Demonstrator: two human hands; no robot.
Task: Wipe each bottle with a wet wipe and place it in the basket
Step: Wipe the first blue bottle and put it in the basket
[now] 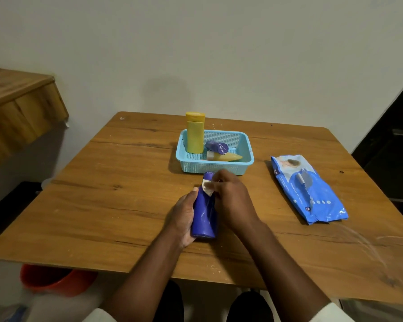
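A tall blue bottle (204,212) is held tilted just above the wooden table, its cap pointing away from me. My left hand (182,217) grips its lower body from the left. My right hand (230,201) presses a small white wet wipe (207,188) against the bottle's upper part near the cap. Behind them stands a light blue basket (247,149). Inside it a yellow bottle (195,133) stands upright, a small blue bottle (216,147) lies on its side, and a yellow tube (226,156) lies flat.
A blue pack of wet wipes (310,189) lies open on the table (102,205) to the right. A wooden ledge (16,108) juts out at the left. A red bucket (54,280) sits on the floor under the table's left front edge.
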